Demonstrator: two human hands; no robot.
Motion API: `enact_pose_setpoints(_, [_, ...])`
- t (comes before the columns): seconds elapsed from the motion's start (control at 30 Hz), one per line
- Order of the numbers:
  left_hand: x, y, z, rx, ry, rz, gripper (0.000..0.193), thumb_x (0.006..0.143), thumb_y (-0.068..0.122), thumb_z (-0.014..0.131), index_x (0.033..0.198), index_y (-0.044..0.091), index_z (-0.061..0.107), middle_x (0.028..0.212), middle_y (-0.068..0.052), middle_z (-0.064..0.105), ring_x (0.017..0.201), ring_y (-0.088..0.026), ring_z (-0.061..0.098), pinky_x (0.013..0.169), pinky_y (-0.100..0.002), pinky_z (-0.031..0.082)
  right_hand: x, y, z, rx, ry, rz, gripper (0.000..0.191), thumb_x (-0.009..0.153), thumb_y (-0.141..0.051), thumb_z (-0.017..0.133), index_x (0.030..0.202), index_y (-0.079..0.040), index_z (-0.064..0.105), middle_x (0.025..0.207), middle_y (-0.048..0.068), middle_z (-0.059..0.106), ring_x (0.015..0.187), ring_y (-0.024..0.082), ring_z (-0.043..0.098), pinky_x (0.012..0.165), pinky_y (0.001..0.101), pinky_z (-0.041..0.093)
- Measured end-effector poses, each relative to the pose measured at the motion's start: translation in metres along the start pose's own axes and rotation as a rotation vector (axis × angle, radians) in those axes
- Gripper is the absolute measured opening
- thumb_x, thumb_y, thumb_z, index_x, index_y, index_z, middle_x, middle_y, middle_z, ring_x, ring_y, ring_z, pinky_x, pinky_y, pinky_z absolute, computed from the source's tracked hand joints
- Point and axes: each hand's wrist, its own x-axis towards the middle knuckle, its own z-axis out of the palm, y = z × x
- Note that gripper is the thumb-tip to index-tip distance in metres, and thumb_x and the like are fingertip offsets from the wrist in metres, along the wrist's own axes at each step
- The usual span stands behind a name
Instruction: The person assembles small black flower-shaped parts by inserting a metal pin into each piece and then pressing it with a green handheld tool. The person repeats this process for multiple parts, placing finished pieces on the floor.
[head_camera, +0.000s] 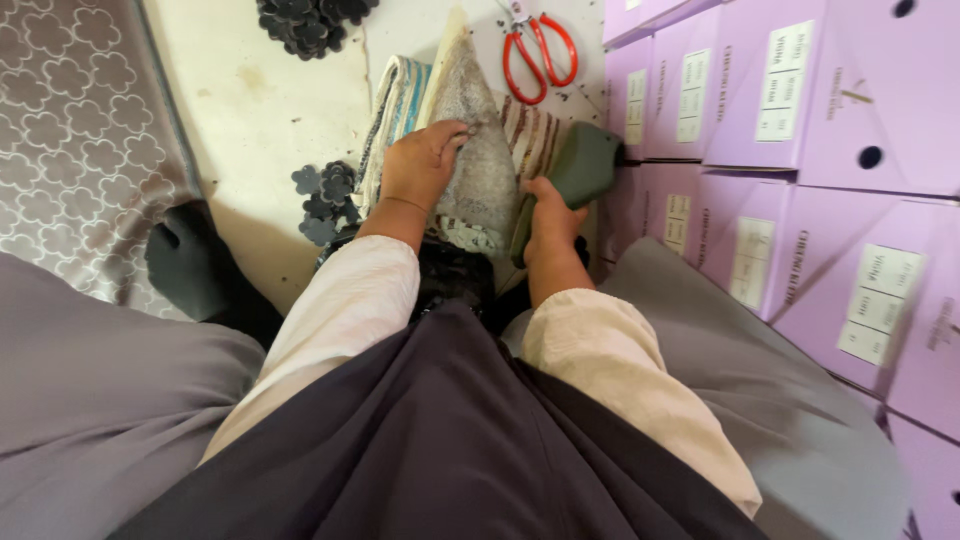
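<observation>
My left hand presses flat on a grey, fuzzy pointed piece of fabric that lies on a stack of striped cloth pieces on the floor. My right hand grips the lower end of a dark green shoe-shaped piece, which leans against the purple boxes. Both hands are close together, right in front of my lap. What lies under the grey fabric is hidden.
Stacked purple cardboard boxes fill the right side. Red-handled scissors lie on the floor beyond the fabric. Dark flower-shaped cutouts lie left of my left hand, with more of these cutouts farther off. A patterned mat and a black-socked foot are at left.
</observation>
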Motion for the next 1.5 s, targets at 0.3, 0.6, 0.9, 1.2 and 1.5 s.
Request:
enact_pose_setpoints(0.3, [-0.007, 0.001, -0.008, 0.053, -0.022, -0.016, 0.016, 0.097, 0.027, 0.071, 0.109, 0.018, 0.075, 0.090, -0.015, 0.074, 0.081, -0.037, 0.071, 0.072, -0.047, 0.057, -0.077, -0.054, -0.004, -0.156, -0.324, -0.894, 0.102, 0.076, -0.018, 0.089, 0.155, -0.004, 0.026, 0.137, 0.014, 0.056, 0.124, 0.029, 0.058, 0.106, 0.0427, 0.050])
enact_pose_setpoints(0.6, [-0.001, 0.004, -0.018, 0.209, -0.136, -0.085, 0.011, 0.099, 0.027, 0.070, 0.102, 0.016, 0.072, 0.083, -0.017, 0.073, 0.076, -0.039, 0.070, 0.068, -0.050, 0.056, -0.111, -0.044, -0.003, -0.725, -0.307, -1.152, 0.100, 0.063, -0.017, 0.089, 0.151, -0.004, 0.041, 0.132, 0.023, 0.061, 0.121, 0.041, 0.059, 0.101, 0.0456, 0.048])
enact_pose_setpoints(0.9, [-0.003, 0.003, -0.013, 0.183, -0.028, 0.104, 0.013, 0.098, 0.022, 0.066, 0.109, 0.019, 0.070, 0.086, -0.013, 0.074, 0.073, -0.037, 0.070, 0.064, -0.049, 0.056, -0.091, -0.040, 0.006, -0.250, -0.239, -1.115, 0.095, 0.078, -0.023, 0.090, 0.150, 0.002, 0.033, 0.135, 0.020, 0.058, 0.124, 0.035, 0.061, 0.108, 0.0415, 0.052])
enact_pose_setpoints(1.2, [-0.001, 0.008, -0.012, 0.239, -0.078, 0.058, 0.018, 0.099, 0.022, 0.062, 0.114, 0.024, 0.073, 0.085, -0.013, 0.074, 0.077, -0.036, 0.071, 0.069, -0.049, 0.056, -0.087, -0.034, -0.010, -0.657, -0.262, -1.063, 0.098, 0.069, -0.021, 0.087, 0.151, 0.001, 0.039, 0.139, 0.024, 0.057, 0.129, 0.040, 0.057, 0.107, 0.0448, 0.047])
enact_pose_setpoints(1.5, [-0.003, 0.003, -0.012, 0.154, -0.056, 0.033, 0.011, 0.099, 0.024, 0.067, 0.109, 0.021, 0.071, 0.084, -0.014, 0.073, 0.077, -0.037, 0.071, 0.068, -0.049, 0.056, -0.090, -0.038, 0.004, -0.438, -0.129, -1.065, 0.090, 0.071, -0.029, 0.092, 0.143, -0.007, 0.042, 0.131, 0.019, 0.062, 0.120, 0.038, 0.064, 0.104, 0.0440, 0.053])
